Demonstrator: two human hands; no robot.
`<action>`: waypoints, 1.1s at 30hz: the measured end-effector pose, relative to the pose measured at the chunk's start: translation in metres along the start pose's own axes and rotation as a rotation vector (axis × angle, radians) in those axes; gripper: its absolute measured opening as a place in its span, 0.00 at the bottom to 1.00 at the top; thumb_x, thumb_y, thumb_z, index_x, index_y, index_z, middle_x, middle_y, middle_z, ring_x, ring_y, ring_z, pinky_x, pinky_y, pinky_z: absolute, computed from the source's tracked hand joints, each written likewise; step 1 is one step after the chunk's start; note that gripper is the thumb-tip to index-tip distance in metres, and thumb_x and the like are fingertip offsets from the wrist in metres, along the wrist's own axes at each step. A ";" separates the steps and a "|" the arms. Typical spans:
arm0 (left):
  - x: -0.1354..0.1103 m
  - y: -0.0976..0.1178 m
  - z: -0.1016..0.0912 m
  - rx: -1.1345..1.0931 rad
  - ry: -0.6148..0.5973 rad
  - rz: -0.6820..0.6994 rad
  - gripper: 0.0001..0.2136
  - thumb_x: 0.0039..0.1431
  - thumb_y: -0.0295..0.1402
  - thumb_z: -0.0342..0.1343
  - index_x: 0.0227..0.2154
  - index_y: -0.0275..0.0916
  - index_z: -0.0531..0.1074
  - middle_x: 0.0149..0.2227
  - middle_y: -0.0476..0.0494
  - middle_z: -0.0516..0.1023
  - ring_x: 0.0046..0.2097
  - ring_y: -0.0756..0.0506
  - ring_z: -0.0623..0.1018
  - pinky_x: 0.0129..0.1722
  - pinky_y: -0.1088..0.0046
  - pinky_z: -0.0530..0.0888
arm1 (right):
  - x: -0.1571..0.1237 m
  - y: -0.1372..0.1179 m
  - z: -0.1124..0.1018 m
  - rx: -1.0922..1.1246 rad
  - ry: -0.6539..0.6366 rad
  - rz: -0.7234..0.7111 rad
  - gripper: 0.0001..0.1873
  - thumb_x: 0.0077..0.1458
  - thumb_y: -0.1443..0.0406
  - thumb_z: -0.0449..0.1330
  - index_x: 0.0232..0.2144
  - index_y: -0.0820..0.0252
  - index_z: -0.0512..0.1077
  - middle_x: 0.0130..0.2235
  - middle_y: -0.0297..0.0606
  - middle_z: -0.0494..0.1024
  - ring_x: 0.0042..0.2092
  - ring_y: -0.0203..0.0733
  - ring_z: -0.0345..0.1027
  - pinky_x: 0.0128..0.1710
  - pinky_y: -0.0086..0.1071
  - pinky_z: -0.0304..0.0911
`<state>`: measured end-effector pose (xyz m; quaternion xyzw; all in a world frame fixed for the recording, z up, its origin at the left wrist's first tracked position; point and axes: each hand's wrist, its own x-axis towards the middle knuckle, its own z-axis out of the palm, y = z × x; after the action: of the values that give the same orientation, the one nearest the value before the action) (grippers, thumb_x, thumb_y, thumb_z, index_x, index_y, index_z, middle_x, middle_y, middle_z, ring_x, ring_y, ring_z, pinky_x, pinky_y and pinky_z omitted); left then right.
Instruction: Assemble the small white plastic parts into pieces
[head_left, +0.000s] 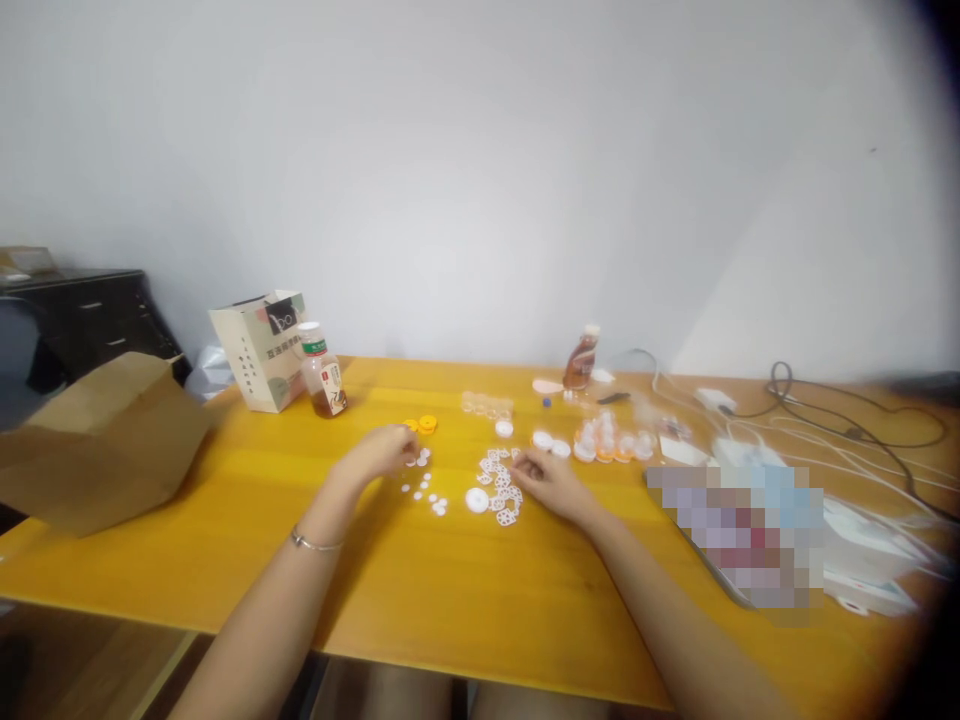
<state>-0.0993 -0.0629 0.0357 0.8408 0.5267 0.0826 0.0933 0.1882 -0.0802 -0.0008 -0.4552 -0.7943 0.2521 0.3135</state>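
Observation:
My left hand (381, 452) rests on the yellow table (420, 590) with its fingers curled over small white round pieces (424, 490); what it grips is too small to make out. My right hand (550, 480) lies beside a pile of white wheel-shaped parts (501, 488), its fingers pinched at the pile's right edge. A larger white disc (477, 500) sits in front of the pile. Two orange discs (421, 424) lie just beyond my left hand. A bracelet is on my left wrist.
A paper bag (261, 348) and a tea bottle (322, 372) stand at the back left, a brown bottle (582, 360) at the back. Orange-and-white assembled pieces (611, 442) cluster right of centre. Cables and chargers (810, 420) crowd the right. A cardboard flap (105, 440) overhangs the left edge.

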 end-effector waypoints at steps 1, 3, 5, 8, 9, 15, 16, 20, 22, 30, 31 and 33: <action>-0.001 -0.008 -0.002 0.009 -0.020 -0.039 0.05 0.46 0.28 0.52 0.26 0.36 0.72 0.27 0.44 0.74 0.30 0.48 0.71 0.30 0.76 0.64 | -0.001 -0.003 0.001 0.020 -0.034 -0.008 0.12 0.49 0.56 0.52 0.26 0.59 0.65 0.22 0.30 0.64 0.23 0.33 0.55 0.22 0.26 0.51; -0.004 -0.021 -0.003 0.019 -0.059 -0.101 0.05 0.43 0.28 0.53 0.25 0.35 0.72 0.25 0.45 0.74 0.28 0.49 0.71 0.27 0.78 0.63 | -0.003 -0.007 0.004 0.044 -0.083 -0.028 0.13 0.46 0.55 0.55 0.27 0.59 0.65 0.21 0.29 0.62 0.23 0.32 0.54 0.21 0.25 0.50; -0.005 -0.027 -0.002 0.020 -0.101 -0.140 0.05 0.40 0.28 0.55 0.24 0.35 0.72 0.25 0.45 0.75 0.27 0.49 0.71 0.25 0.79 0.62 | -0.004 -0.009 0.007 0.040 -0.101 -0.055 0.14 0.43 0.55 0.58 0.26 0.59 0.64 0.22 0.29 0.62 0.23 0.31 0.53 0.21 0.25 0.50; -0.003 -0.028 0.003 0.014 -0.160 -0.169 0.06 0.38 0.30 0.56 0.24 0.36 0.73 0.25 0.46 0.75 0.26 0.50 0.71 0.23 0.79 0.62 | -0.004 -0.009 0.008 0.016 -0.104 -0.067 0.13 0.43 0.55 0.58 0.25 0.59 0.64 0.23 0.29 0.62 0.24 0.31 0.53 0.22 0.25 0.50; -0.002 -0.028 0.004 0.012 -0.176 -0.175 0.06 0.38 0.30 0.57 0.24 0.36 0.73 0.25 0.47 0.75 0.26 0.50 0.71 0.23 0.80 0.62 | -0.004 -0.008 0.008 0.014 -0.109 -0.060 0.13 0.44 0.55 0.58 0.25 0.59 0.64 0.23 0.29 0.62 0.24 0.31 0.53 0.22 0.25 0.50; 0.002 -0.028 0.008 0.008 -0.231 -0.195 0.07 0.36 0.29 0.56 0.23 0.36 0.73 0.25 0.47 0.75 0.26 0.50 0.71 0.23 0.79 0.62 | -0.004 -0.006 0.006 0.036 -0.140 -0.030 0.12 0.47 0.56 0.56 0.26 0.59 0.66 0.23 0.31 0.66 0.24 0.32 0.56 0.22 0.26 0.51; 0.002 -0.028 0.008 0.006 -0.236 -0.196 0.07 0.37 0.29 0.56 0.23 0.36 0.73 0.25 0.47 0.75 0.26 0.50 0.71 0.23 0.79 0.62 | -0.004 -0.006 0.006 0.034 -0.140 -0.034 0.12 0.47 0.56 0.56 0.26 0.59 0.66 0.23 0.31 0.66 0.24 0.32 0.56 0.22 0.26 0.51; 0.000 -0.028 0.006 0.000 -0.247 -0.203 0.07 0.37 0.31 0.55 0.23 0.36 0.73 0.25 0.47 0.75 0.25 0.50 0.70 0.22 0.80 0.61 | -0.004 -0.007 0.009 0.011 -0.128 -0.071 0.11 0.47 0.57 0.55 0.27 0.59 0.66 0.25 0.32 0.66 0.25 0.33 0.57 0.23 0.26 0.53; -0.002 -0.028 0.003 -0.002 -0.243 -0.203 0.07 0.38 0.31 0.55 0.23 0.35 0.73 0.24 0.47 0.74 0.25 0.50 0.70 0.22 0.79 0.61 | -0.004 -0.009 0.011 -0.009 -0.114 -0.099 0.10 0.47 0.57 0.56 0.27 0.59 0.65 0.26 0.32 0.67 0.27 0.34 0.58 0.26 0.27 0.55; -0.002 0.009 0.001 -0.205 -0.125 0.071 0.08 0.46 0.31 0.49 0.28 0.35 0.71 0.28 0.46 0.74 0.29 0.51 0.70 0.28 0.79 0.64 | -0.009 -0.023 0.020 -0.044 -0.090 -0.200 0.14 0.43 0.60 0.60 0.34 0.57 0.63 0.36 0.37 0.67 0.39 0.41 0.61 0.39 0.34 0.58; -0.001 0.017 0.004 -0.259 -0.106 0.129 0.08 0.47 0.31 0.49 0.28 0.34 0.70 0.28 0.46 0.74 0.29 0.51 0.70 0.28 0.79 0.64 | -0.010 -0.024 0.022 -0.050 -0.093 -0.200 0.15 0.42 0.61 0.60 0.34 0.57 0.63 0.37 0.37 0.67 0.40 0.41 0.61 0.40 0.34 0.58; 0.001 0.034 0.014 -0.333 -0.099 0.200 0.08 0.48 0.32 0.49 0.28 0.34 0.69 0.28 0.47 0.73 0.28 0.52 0.70 0.28 0.80 0.64 | -0.010 -0.025 0.026 -0.060 -0.100 -0.195 0.16 0.41 0.62 0.61 0.35 0.57 0.63 0.37 0.37 0.67 0.40 0.42 0.61 0.40 0.35 0.58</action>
<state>-0.0656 -0.0775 0.0303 0.8649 0.4145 0.1359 0.2484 0.1591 -0.1033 -0.0045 -0.3720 -0.8565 0.2190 0.2829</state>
